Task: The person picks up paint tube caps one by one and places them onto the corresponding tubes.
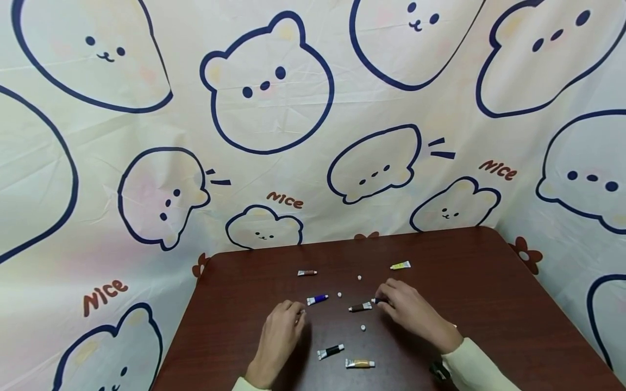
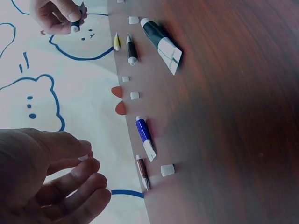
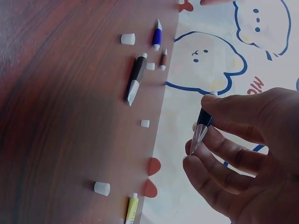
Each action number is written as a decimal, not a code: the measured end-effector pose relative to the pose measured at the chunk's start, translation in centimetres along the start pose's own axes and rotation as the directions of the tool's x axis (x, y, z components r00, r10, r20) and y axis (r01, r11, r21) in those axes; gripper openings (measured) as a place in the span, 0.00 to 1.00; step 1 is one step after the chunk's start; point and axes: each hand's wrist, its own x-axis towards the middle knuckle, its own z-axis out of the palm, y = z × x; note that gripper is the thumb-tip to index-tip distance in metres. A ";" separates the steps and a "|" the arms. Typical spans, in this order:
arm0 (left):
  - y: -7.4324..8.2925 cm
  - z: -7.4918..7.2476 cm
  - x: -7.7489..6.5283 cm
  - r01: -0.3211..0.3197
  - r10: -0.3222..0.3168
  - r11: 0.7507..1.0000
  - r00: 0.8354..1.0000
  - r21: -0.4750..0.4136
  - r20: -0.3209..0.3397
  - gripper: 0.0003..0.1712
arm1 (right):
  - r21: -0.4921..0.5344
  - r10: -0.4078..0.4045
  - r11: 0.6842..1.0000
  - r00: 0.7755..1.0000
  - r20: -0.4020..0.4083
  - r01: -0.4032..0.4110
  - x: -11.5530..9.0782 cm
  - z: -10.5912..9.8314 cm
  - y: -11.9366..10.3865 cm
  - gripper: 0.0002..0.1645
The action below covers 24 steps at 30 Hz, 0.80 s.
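Note:
My right hand (image 1: 409, 307) pinches a small dark paint tube (image 3: 204, 117) between thumb and fingers, above the table's right half. Over the left half, my left hand (image 1: 280, 332) holds a tiny white cap (image 2: 83, 157) at its fingertips, mostly covered by them. Between the hands lie a blue tube (image 1: 318, 299) and a dark brown tube (image 1: 360, 307). Nearer the front are a black tube (image 1: 330, 352) and an ochre tube (image 1: 360, 364). A reddish-brown tube (image 1: 307, 273) and a yellow tube (image 1: 400, 265) lie farther back.
Several small white caps stand scattered among the tubes, including a back cap (image 1: 359, 277), one beside the blue tube (image 1: 339, 295) and a front cap (image 1: 363, 328). The dark wooden table (image 1: 235, 293) meets a cartoon-printed cloth (image 1: 313, 125) at its back and sides.

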 end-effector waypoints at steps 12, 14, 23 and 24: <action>0.9 0.3 0.6 -0.115 0.115 0.990 0.993 -0.078 -0.014 0.17 | -0.011 -0.057 0.998 0.998 0.011 0.057 -0.4 0.0 -0.8 0.07; 1.1 0.4 0.6 -0.135 0.134 0.987 0.991 -0.086 -0.023 0.18 | -0.017 -0.073 0.997 0.997 -0.002 0.073 -0.5 0.0 -0.9 0.08; 2.4 0.6 0.8 -0.170 0.170 0.981 0.985 -0.092 -0.016 0.15 | -0.023 -0.046 0.999 0.999 -0.007 0.046 -0.6 -0.3 -1.3 0.08; 2.5 0.7 0.8 -0.172 0.172 0.981 0.985 -0.094 -0.007 0.14 | -0.021 -0.048 0.999 0.999 -0.009 0.048 -0.6 -0.3 -1.4 0.08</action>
